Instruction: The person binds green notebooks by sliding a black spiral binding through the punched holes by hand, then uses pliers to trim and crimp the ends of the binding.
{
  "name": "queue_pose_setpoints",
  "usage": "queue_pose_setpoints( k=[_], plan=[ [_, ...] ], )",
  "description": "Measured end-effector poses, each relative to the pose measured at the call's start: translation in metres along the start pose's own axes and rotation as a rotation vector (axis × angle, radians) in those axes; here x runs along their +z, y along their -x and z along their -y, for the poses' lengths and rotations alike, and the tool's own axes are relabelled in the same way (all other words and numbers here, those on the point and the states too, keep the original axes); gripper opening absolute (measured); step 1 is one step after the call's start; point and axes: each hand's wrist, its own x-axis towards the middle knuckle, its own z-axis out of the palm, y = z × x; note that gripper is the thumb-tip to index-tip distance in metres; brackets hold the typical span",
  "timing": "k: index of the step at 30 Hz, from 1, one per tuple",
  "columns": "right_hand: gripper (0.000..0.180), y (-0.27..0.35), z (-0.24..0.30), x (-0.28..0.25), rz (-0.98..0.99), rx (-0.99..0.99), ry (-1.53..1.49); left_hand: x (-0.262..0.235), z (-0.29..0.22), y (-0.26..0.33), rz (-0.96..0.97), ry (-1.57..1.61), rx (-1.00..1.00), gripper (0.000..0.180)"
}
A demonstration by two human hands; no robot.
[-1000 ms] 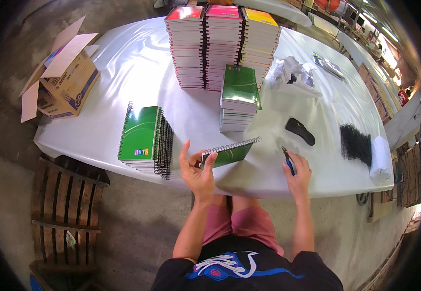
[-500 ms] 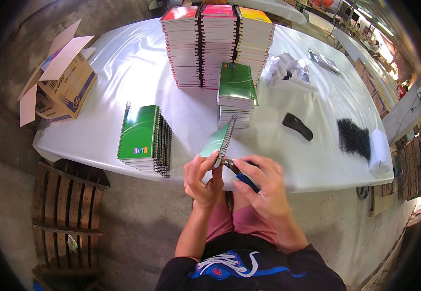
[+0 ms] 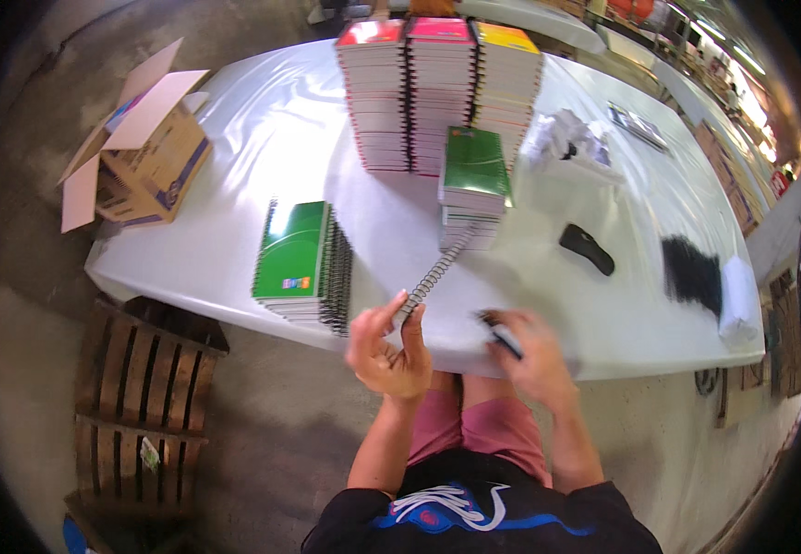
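Observation:
My left hand [image 3: 389,346] pinches the lower end of a spiral notebook [image 3: 436,274], its fingers closed. The notebook is turned nearly edge-on, so mainly its dark wire coil shows, slanting up to the right. My right hand [image 3: 534,355], blurred by motion, is closed around dark-handled pliers [image 3: 507,345], apart from the coil. A pile of green spiral notebooks [image 3: 291,254] lies left of my left hand at the table's near edge. Beyond the held notebook stands a taller stack of green notebooks [image 3: 474,171].
Tall stacks of red [image 3: 374,102], pink [image 3: 441,97] and yellow notebooks [image 3: 508,92] stand at the back of the white-covered table [image 3: 225,175]. An open carton [image 3: 156,171] is at left. Crumpled paper [image 3: 576,143], a black object [image 3: 587,249], loose black coils [image 3: 691,270] and a white roll [image 3: 738,297] lie right.
My right hand has drawn the pliers away from the coil's near end, to the right. The held notebook has turned from showing its green cover to nearly edge-on. The whole view has shifted slightly.

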Motion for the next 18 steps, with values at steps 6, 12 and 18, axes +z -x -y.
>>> queue_pose_setpoints(
  k=[6,12,18],
  plan=[
    [0.047,-0.012,-0.058,0.018,-0.369,0.047,0.645,-0.021,-0.026,-0.028,-0.337,0.615,-0.47,0.046],
    [0.069,-0.086,0.097,0.006,0.001,-0.235,-1.078,-0.046,-0.022,-0.058,-0.454,0.706,-0.541,0.04],
    [0.067,-0.135,0.169,-0.019,-0.374,-0.963,-0.175,-0.097,-0.005,-0.102,-0.035,0.484,-0.236,0.047]
  ],
)
